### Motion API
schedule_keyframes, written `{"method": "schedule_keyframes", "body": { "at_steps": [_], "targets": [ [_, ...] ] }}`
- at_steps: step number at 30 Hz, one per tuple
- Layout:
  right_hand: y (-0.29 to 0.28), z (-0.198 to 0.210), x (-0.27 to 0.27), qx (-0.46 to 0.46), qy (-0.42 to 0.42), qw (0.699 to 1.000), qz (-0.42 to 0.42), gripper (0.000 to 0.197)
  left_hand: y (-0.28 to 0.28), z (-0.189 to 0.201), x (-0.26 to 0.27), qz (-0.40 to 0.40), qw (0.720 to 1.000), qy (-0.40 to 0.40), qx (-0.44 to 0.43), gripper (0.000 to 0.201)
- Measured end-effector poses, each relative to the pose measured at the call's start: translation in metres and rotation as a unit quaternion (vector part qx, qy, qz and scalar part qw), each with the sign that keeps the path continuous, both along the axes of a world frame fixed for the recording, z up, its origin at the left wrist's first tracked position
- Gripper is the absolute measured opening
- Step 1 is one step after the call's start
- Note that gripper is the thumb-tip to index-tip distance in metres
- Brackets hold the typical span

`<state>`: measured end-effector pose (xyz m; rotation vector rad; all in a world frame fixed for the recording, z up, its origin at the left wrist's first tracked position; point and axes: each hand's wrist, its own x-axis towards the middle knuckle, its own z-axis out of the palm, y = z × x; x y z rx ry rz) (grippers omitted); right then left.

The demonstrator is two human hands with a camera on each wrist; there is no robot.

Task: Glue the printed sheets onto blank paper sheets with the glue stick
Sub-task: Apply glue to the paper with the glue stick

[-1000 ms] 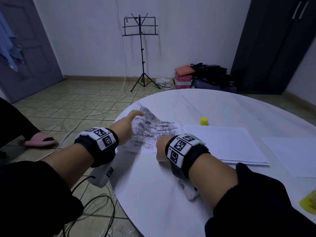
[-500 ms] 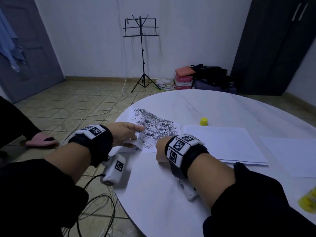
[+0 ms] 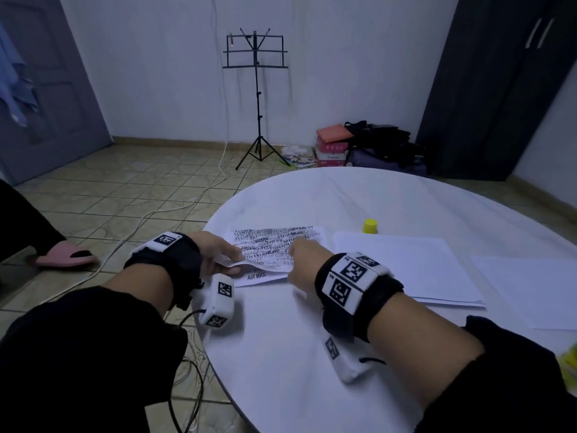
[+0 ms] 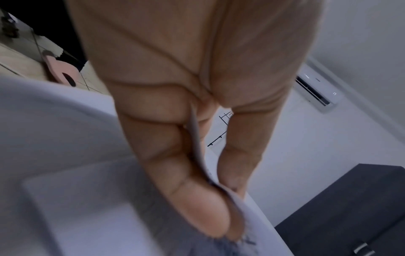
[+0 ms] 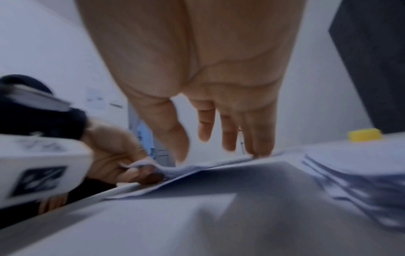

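A printed sheet [image 3: 271,245] covered in black text lies at the left edge of the round white table [image 3: 343,195]. My left hand [image 3: 218,251] pinches its near left corner between thumb and fingers; the left wrist view shows the paper edge [image 4: 197,138] caught there. My right hand [image 3: 304,256] rests on the sheet with straight fingers; its fingertips [image 5: 260,152] press the paper down. A stack of blank sheets [image 3: 406,267] lies to the right. A yellow glue stick cap [image 3: 370,225] stands behind the stack.
Another blank sheet [image 3: 530,285] lies at the right. A yellow object [image 3: 569,360] peeks in at the right edge. Off the table are a music stand [image 3: 256,89], cables on the tiled floor [image 3: 125,198], boxes and bags [image 3: 359,145], and a pink slipper [image 3: 62,256].
The printed sheet's left part, lifted a second ago, now lies almost flat. My left hand came down and back to its near corner. My right hand slid forward onto the sheet.
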<state>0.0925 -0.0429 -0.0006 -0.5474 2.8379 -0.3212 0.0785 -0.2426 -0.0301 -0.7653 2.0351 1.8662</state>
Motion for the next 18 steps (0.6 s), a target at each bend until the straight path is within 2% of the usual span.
{"method": "schedule_keyframes", "body": {
  "at_steps": [1, 3, 5, 6, 8, 9, 12, 15, 18],
  "targets": [
    [-0.003, 0.002, 0.005, -0.001, 0.034, 0.999, 0.003, 0.036, 0.0, 0.001, -0.001, 0.006, 1.0, -0.01, -0.009, 0.018],
    [-0.011, 0.006, 0.011, 0.011, 0.08, 0.996, 0.025, 0.036, -0.007, -0.003, -0.006, 0.005, 0.999, -0.037, -0.029, 0.039],
    [-0.021, 0.008, 0.018, 0.008, 0.047, 0.995, 0.092, 0.031, -0.015, -0.009, -0.014, 0.0, 0.999, -0.046, -0.01, 0.05],
    [-0.025, 0.006, 0.021, 0.0, 0.01, 0.993, 0.122, 0.027, -0.014, -0.007, -0.013, -0.004, 0.999, -0.049, -0.007, 0.042],
    [-0.035, 0.004, 0.028, 0.017, -0.037, 0.985, 0.167, 0.024, -0.007, 0.0, -0.007, -0.003, 0.999, -0.053, -0.004, 0.009],
    [-0.038, 0.003, 0.03, 0.039, -0.042, 0.982, 0.181, 0.026, -0.004, 0.002, -0.005, 0.001, 0.999, -0.046, -0.004, 0.004],
    [-0.042, -0.003, 0.026, 0.096, -0.041, 0.979, 0.174, 0.037, -0.004, -0.001, -0.006, 0.004, 1.0, -0.021, -0.009, 0.01],
    [-0.033, -0.004, 0.022, 0.117, -0.043, 0.984, 0.129, 0.05, -0.008, -0.002, -0.006, 0.0, 1.0, -0.022, -0.019, 0.014],
    [-0.021, 0.002, 0.019, 0.146, -0.034, 0.985, 0.087, 0.045, -0.008, -0.003, -0.007, -0.013, 0.999, -0.021, -0.026, 0.016]
  ]
}}
